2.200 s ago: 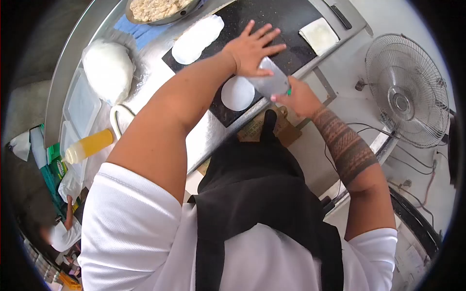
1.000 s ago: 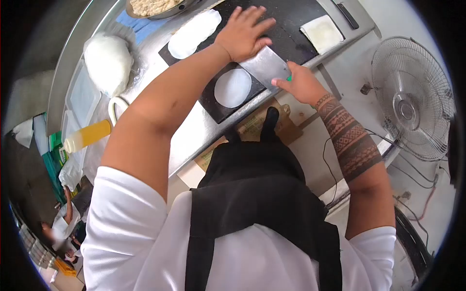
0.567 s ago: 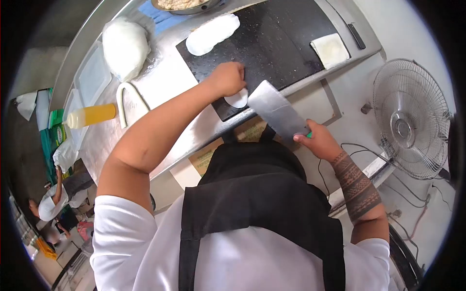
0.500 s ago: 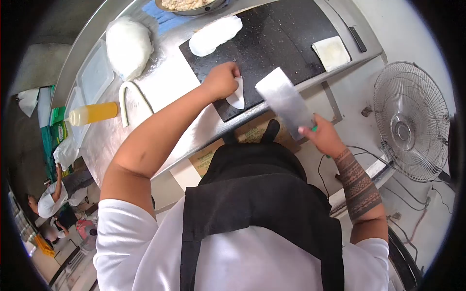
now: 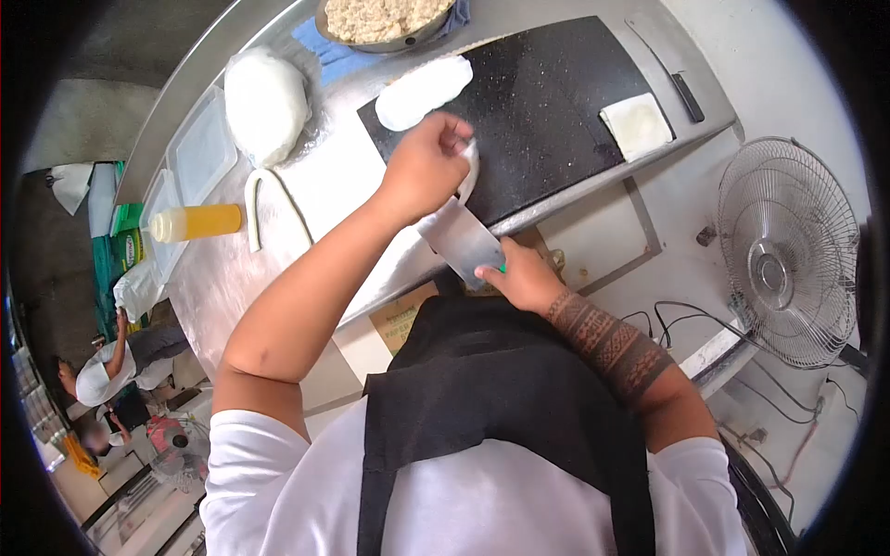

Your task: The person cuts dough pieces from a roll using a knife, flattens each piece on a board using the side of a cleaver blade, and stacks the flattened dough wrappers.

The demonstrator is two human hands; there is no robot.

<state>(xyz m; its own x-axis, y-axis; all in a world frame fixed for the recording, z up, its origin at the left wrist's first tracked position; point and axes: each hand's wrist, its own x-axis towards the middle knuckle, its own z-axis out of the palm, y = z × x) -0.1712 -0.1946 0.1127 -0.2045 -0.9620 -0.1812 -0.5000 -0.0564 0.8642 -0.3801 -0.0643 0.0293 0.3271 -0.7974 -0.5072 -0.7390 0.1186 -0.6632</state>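
My right hand (image 5: 530,277) grips a cleaver by its green handle. Its broad metal blade (image 5: 464,243) reaches up beneath my left wrist, by the near left corner of the black cutting board (image 5: 547,102). Over that corner, my left hand (image 5: 428,167) has loosely curled fingers, with a gap between thumb and forefinger. A thin white dough piece (image 5: 471,176) shows beside the left hand, mostly covered by it; whether hand or blade touches it is unclear. Farther up the board lies a white oval of dough wrappers (image 5: 425,93), apart from both hands.
A bowl of pale filling (image 5: 387,20) rests on a blue cloth (image 5: 326,54). Left are a wrapped white mass (image 5: 266,107), a dough rope (image 5: 278,199) and a yellow oil bottle (image 5: 199,222). A folded cloth (image 5: 637,127), knife (image 5: 686,97) and fan (image 5: 779,255) stand right.
My right hand has swung the cleaver left, from beside the board to under my left wrist. My left hand has shifted slightly, hiding more of the dough piece. The view has shifted a little.
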